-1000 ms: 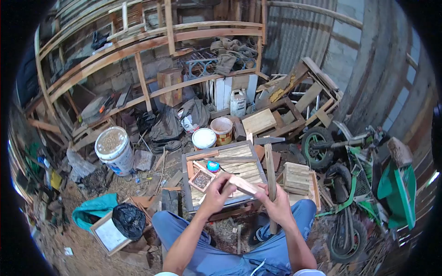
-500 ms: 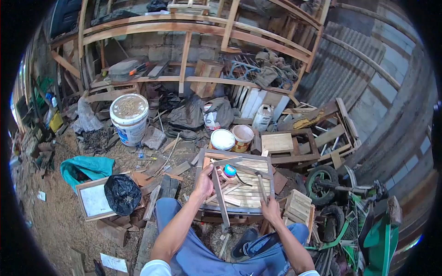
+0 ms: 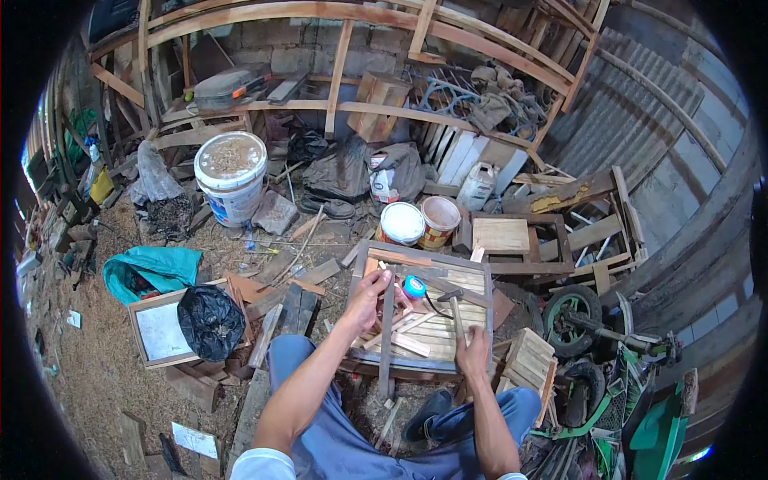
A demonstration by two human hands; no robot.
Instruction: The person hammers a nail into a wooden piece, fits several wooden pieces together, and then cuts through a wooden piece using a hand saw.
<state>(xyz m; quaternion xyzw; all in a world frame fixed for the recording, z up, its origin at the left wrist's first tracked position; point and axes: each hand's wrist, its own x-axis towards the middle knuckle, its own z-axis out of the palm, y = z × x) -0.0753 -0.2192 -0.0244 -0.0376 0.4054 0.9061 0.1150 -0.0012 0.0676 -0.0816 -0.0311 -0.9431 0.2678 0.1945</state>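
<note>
My left hand is closed around the upper part of a dark wooden strip, which hangs over the near edge of a slatted wooden panel. In my right hand is a hammer, gripped low on its handle, its head pointing away from me over the panel's right side. Between the hands, a small tub with a turquoise lid rests on the slats. Light wood offcuts lie near it, and another dark strip crosses the panel behind the hammer head.
Two paint buckets stand beyond the panel, and a large white bucket is further left. A black plastic bag sits on a framed board. To the right are a slatted wooden piece and a green small-wheeled vehicle.
The strip in my left hand has swung from a slant to nearly upright. The hammer stays in my right hand over the panel. The whole view has shifted slightly.
</note>
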